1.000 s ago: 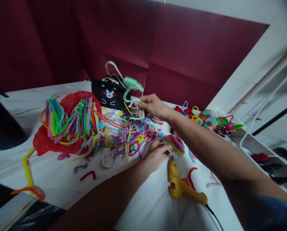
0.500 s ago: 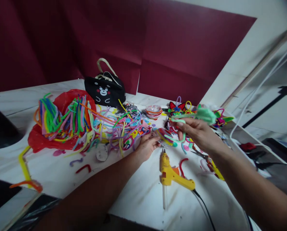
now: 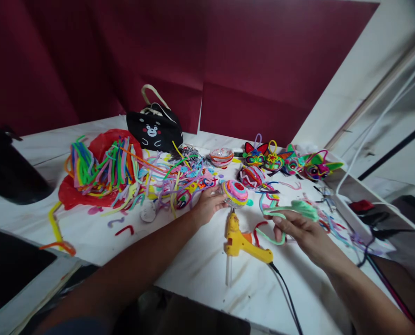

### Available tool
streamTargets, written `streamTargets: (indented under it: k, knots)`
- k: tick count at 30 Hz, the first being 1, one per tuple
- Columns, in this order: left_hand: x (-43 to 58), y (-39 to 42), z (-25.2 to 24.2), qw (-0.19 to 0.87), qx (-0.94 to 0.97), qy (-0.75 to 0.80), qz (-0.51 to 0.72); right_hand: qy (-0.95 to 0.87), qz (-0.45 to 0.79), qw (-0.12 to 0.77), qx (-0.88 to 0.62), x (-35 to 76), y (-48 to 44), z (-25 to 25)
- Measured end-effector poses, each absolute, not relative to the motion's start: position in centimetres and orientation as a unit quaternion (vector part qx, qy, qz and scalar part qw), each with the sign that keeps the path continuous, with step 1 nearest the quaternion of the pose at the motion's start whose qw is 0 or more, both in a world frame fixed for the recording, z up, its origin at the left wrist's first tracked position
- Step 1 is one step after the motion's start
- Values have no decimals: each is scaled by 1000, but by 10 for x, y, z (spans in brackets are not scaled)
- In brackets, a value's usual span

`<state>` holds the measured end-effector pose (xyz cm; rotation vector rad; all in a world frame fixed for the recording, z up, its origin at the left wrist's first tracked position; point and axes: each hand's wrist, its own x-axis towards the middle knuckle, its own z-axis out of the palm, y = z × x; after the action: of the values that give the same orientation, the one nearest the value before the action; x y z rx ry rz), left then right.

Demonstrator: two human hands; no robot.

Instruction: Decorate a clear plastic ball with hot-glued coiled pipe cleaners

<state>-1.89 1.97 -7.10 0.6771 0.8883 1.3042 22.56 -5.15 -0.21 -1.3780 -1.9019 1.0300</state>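
My left hand (image 3: 209, 204) grips the edge of a round, dome-like piece (image 3: 235, 193) wound with pink, yellow and blue rings around a red centre. In my right hand (image 3: 299, 230), closed fingers pinch a pale green pipe cleaner (image 3: 276, 239), bent into a loop below them. A wider pale green bundle (image 3: 303, 209) shows blurred behind the same hand. Between the hands, on the table, lies a yellow hot glue gun (image 3: 242, 242), its nozzle close below the round piece. A short red pipe cleaner (image 3: 257, 230) lies beside the gun.
Several colourful masks (image 3: 273, 160) stand along the back right, with a red-striped ball (image 3: 252, 177) before them. Pipe cleaners (image 3: 102, 165) heap on a red plastic bag (image 3: 69, 202). A black bag (image 3: 154, 130) and a clear bowl (image 3: 221, 157) sit behind. The glue gun's cable (image 3: 286, 288) trails off the front edge.
My right hand has moved down and slightly right with the green pipe cleaner, away from the round piece. The left hand keeps hold of that piece, now showing its ringed top. The view has shifted slightly.
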Motion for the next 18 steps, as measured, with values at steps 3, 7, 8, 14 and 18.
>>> streamTargets:
  k: [3, 7, 8, 14, 18]
  knots:
    - [-21, 19, -69, 611, 332, 442, 567, -717, 367, 278, -524, 230, -55, -12]
    - [-31, 15, -59, 538, 414, 511, 527, -718, 373, 279, -517, 231, -57, -17]
    - [-35, 13, -55, 520, 440, 524, 511, -717, 379, 279, -515, 231, -58, -16]
    - [-100, 2, -14, 381, 555, 587, 450, -722, 386, 297, -491, 235, -61, -9]
    - [-167, 8, 0, 43, 632, 696, 337, -720, 396, 312, -477, 239, -59, -14]
